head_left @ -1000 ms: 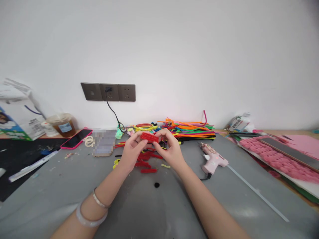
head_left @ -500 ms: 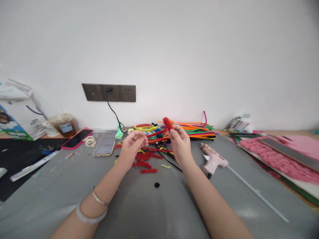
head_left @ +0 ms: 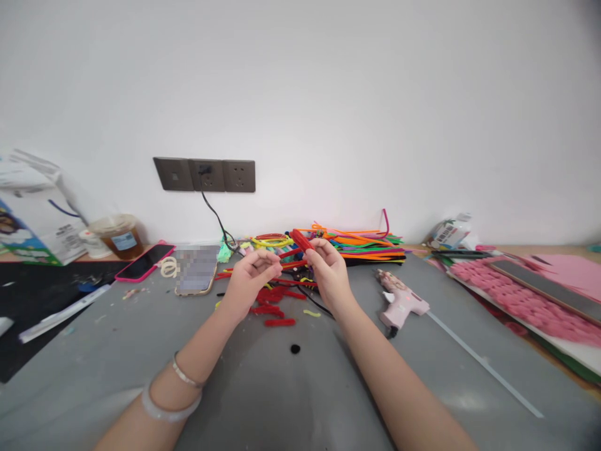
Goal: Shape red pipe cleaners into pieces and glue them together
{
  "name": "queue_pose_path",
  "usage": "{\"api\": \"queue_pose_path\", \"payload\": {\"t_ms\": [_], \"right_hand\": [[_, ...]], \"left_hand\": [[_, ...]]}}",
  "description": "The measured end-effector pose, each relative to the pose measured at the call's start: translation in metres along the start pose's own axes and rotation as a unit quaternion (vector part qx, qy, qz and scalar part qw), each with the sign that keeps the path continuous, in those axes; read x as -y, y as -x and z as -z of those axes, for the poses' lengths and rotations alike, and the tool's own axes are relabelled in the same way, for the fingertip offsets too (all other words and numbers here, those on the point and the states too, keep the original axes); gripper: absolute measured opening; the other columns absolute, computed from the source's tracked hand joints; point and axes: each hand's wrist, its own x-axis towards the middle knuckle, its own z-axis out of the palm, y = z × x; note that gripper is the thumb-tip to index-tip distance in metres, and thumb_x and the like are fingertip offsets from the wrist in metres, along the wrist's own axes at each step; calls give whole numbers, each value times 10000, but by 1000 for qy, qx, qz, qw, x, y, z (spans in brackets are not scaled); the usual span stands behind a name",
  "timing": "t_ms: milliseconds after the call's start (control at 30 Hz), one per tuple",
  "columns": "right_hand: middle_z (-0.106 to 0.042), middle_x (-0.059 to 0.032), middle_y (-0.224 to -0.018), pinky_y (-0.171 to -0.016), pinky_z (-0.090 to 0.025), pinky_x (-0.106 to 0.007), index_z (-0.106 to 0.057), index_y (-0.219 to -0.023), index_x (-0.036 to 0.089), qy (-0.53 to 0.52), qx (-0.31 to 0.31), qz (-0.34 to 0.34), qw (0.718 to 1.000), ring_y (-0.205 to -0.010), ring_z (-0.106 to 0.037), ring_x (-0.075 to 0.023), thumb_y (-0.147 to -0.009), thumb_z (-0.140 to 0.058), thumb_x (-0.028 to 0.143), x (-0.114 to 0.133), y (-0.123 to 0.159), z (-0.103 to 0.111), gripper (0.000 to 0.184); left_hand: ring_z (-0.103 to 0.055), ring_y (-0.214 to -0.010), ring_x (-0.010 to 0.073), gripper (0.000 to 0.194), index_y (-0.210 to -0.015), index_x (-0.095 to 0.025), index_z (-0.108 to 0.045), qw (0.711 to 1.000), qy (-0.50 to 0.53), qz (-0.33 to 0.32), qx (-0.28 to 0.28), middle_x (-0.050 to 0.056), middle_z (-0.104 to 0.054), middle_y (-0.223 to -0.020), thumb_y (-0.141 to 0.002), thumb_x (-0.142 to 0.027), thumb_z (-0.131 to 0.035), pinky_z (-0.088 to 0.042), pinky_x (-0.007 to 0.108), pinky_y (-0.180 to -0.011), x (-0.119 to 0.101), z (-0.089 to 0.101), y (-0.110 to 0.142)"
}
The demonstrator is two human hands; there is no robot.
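Note:
My right hand (head_left: 329, 274) pinches a thick red bundle of pipe cleaner (head_left: 299, 239), which sticks up and to the left from the fingertips. A thin red pipe cleaner strand (head_left: 288, 253) runs from the bundle to my left hand (head_left: 253, 279), whose thumb and fingers are closed on its end. Both hands are raised above the table. Below them lie loose red pipe cleaner pieces (head_left: 270, 309), a short red piece (head_left: 280, 322) and a small black pom-pom-like disc (head_left: 295, 349).
Coloured pipe cleaners (head_left: 375, 247) are piled along the wall. A pink glue gun (head_left: 399, 304) with a long glue stick lies to the right. Two phones, a pink-cased one (head_left: 145, 263) and another (head_left: 196, 269), and a drink cup (head_left: 119, 237) stand left. Pink craft material (head_left: 507, 294) lies far right.
My right hand has moved left with the red bundle, closer to my left hand, and the bundle leans further left. The strand between the hands is shorter. My left hand has barely moved.

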Motion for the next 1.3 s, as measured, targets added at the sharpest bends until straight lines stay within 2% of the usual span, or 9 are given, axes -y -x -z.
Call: {"api": "queue_pose_path", "payload": {"t_ms": [200,433,667,833,1033,1300], "right_hand": [[-584,-1,-821,-720,-483,-286,-569,-874,219,-21,2,1,1000,-741,-573,-147,-727,-733,356,2,1,-2,259],[-607,-7,-837,-729,-503,-295,-580,-875,230,17,33,21,999,-789,-596,-163,-735,-747,395,0,2,-3,274],[-596,1,-815,-731,-526,-312,-574,-890,241,18,93,4,996,-786,-607,-170,-744,-759,426,-2,5,-5,300],[-607,-8,-909,-742,-536,-318,-565,-907,240,-21,156,-36,987,-788,-622,-158,-759,-762,403,1,9,-6,296],[-617,-3,-922,-745,-537,-310,-566,-906,238,-31,142,-50,988,-761,-628,-147,-739,-781,397,3,8,-6,315],[-632,1,-894,-779,-529,-313,-576,-901,239,-54,139,-62,987,-762,-637,-152,-734,-795,373,1,8,-6,306]], "left_hand": [[-634,-677,131,230,-780,-169,-729,999,-29,21,4,18,-694,-723,-655,-322,-846,-548,265,-706,2,0,0],[-672,-730,170,220,-780,-172,-747,997,-67,31,22,49,-743,-783,-649,-319,-847,-557,309,-745,2,0,2],[-675,-741,177,198,-775,-176,-744,996,-76,19,31,50,-754,-790,-650,-300,-835,-554,314,-741,1,-1,2],[-679,-769,184,178,-773,-171,-738,995,-94,0,15,48,-751,-785,-671,-292,-818,-554,319,-762,2,-1,1],[-686,-799,194,187,-805,-173,-735,996,-82,10,21,53,-753,-833,-705,-317,-802,-555,318,-774,2,0,1],[-656,-745,141,234,-855,-165,-730,997,-67,24,27,29,-711,-811,-757,-376,-760,-554,268,-755,5,3,1]]}}
